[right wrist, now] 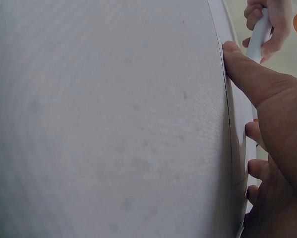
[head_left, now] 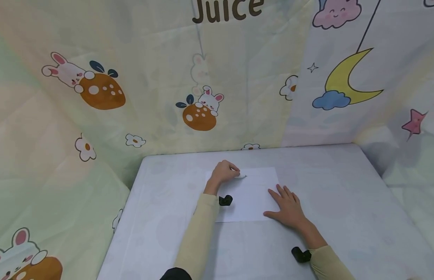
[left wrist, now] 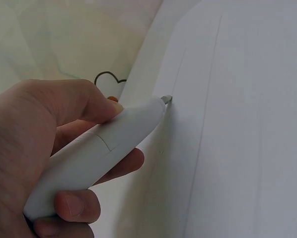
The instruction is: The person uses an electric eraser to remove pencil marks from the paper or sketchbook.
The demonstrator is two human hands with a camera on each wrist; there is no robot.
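Note:
My left hand (head_left: 224, 171) grips a thick white pen-shaped tool, which looks like an electric eraser (left wrist: 113, 134), its body crossed by a seam. In the left wrist view its short grey tip meets the paper at one end of a thin line. A white sheet of paper (head_left: 248, 202) lies on the table and bears a few faint straight lines. My right hand (head_left: 289, 208) rests with spread fingers on the sheet's right edge. The right wrist view shows the thumb (right wrist: 253, 72) against the paper's near edge, with the other fingertips partly hidden.
A white-covered table (head_left: 343, 217) surrounds the sheet. Printed cloth (head_left: 150, 97) with rabbits, a moon and flowers hangs behind it and at both sides. Black wrist mounts (head_left: 301, 254) sit at both forearms.

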